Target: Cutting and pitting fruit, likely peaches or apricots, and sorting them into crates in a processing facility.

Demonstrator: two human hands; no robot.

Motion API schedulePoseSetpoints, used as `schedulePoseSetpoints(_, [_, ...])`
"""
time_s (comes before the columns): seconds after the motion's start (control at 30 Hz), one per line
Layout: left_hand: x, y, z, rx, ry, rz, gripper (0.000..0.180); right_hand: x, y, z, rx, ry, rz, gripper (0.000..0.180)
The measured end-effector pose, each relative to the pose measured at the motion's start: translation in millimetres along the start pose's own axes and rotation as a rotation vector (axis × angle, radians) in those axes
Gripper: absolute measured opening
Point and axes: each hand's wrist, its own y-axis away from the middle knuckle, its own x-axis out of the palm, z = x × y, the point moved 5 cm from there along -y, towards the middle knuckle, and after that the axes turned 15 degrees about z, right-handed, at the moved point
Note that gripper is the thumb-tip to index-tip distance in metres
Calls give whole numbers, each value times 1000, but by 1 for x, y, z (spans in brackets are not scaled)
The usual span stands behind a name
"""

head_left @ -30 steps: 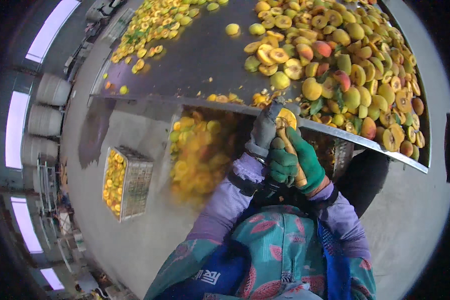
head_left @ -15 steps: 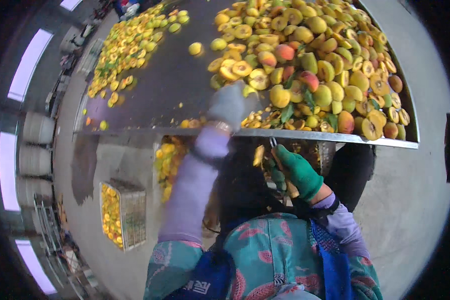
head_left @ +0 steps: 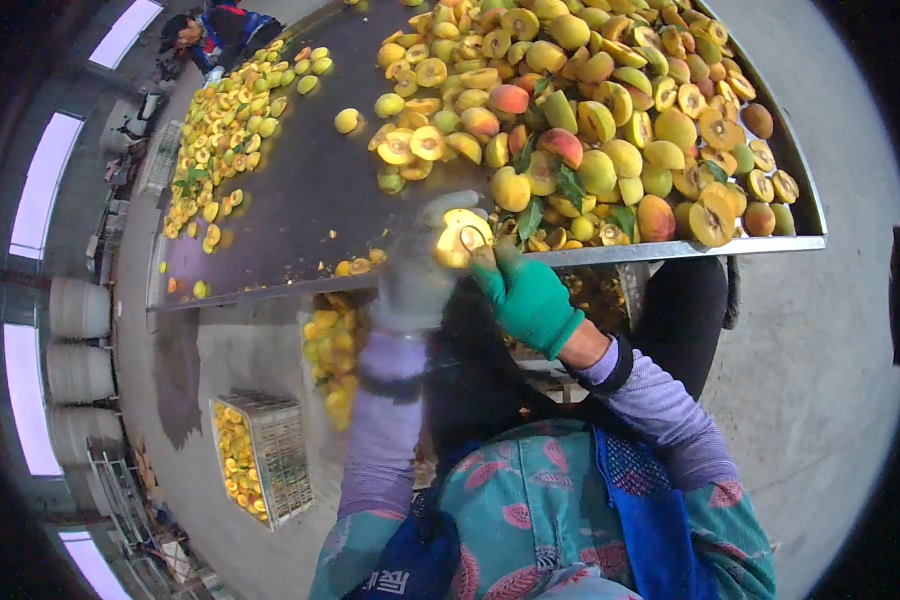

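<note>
My left hand (head_left: 413, 270), in a grey glove and smeared by motion, holds a yellow peach half (head_left: 460, 235) with its cut face up, just over the table's near edge. My right hand (head_left: 530, 302), in a green glove, is closed on a pitting tool (head_left: 473, 243) with a looped metal end. The loop lies against the middle of the peach half's cut face; the handle is mostly hidden in my fingers. Beyond my hands a big heap of peaches (head_left: 610, 110), halved and whole, some red-skinned with green leaves among them, covers the table's right side.
The dark metal table (head_left: 300, 190) has a raised rim. Another peach pile (head_left: 235, 130) lies at its far left, where another person (head_left: 215, 35) bends over. Below the near edge stands a container of peach pieces (head_left: 332, 350). A plastic crate (head_left: 280, 450) of peaches sits on the floor.
My left hand has come back from the heap with a peach half. My right hand has risen and moved left, bringing the pitting tool onto the cut face.
</note>
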Motion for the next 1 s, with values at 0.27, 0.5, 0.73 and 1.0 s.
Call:
schedulePoseSetpoints(0.27, [16, 12, -4, -173, 21, -176, 24, 4, 20, 15, 39, -64, -10, 35])
schedulePoseSetpoints(0.5, [20, 16, -11, -341, 250, -204, 32, 36, 26, 1, -37, -176, -105, 35])
schedulePoseSetpoints(0.73, [24, 3, -9, -325, 427, -32, 22, 36, 28, 5, -113, -411, 1, 29])
schedulePoseSetpoints(1.0, [19, 10, -11, -510, 249, 37, 24, 22, 29, 7, -165, -325, 108, 36])
